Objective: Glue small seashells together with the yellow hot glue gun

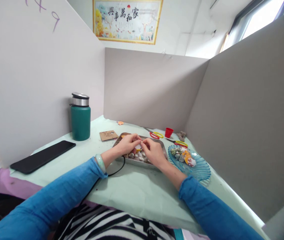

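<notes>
Over a metal tray (165,154), my left hand (128,144) and my right hand (154,152) meet, fingertips pinched together. Between them is a small white piece (138,146), partly hidden by the fingers; its kind is too small to make out. Small white and brown bits (142,156) lie in the tray beneath my hands. A dark cord (120,170) runs from the tray's left side under my left sleeve. Right of my right hand, a blue ribbed glass plate (200,170) carries several small green, white and orange pieces (185,155).
Behind the tray lie two pairs of scissors (156,135), (180,144), near a red cup (169,132). A brown card (108,135) is left of the tray. A green bottle (80,121) stands by a black flat object (44,156). Grey panels (152,90) enclose the table.
</notes>
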`<action>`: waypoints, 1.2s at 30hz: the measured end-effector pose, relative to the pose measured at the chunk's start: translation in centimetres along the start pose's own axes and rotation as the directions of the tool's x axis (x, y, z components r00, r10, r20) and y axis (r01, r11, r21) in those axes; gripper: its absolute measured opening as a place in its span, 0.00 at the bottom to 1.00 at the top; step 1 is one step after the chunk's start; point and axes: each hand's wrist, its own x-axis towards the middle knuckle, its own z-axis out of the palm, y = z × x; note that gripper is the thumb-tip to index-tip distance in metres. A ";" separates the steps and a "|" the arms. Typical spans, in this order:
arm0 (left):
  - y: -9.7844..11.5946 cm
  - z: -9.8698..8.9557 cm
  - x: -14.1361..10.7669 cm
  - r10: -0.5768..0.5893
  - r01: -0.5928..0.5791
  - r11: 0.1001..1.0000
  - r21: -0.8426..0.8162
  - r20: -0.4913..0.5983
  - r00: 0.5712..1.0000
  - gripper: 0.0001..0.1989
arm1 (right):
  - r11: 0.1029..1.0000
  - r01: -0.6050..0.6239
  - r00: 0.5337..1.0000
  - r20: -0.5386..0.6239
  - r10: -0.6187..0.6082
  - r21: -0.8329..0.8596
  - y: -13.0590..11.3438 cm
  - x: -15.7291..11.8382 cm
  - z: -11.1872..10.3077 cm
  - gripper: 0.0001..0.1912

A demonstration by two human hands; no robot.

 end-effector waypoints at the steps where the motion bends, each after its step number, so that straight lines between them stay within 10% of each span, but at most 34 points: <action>1: 0.0 0.0 0.0 -0.003 0.003 1.000 -0.003 0.000 1.000 0.14 | 1.000 -0.003 1.000 0.002 0.003 0.002 0.0 0.0 0.0 0.13; 36: -0.3 0.0 0.1 -0.008 0.008 1.000 0.007 -0.011 1.000 0.15 | 1.000 -0.009 1.000 0.010 0.009 0.007 -0.2 0.1 -0.1 0.12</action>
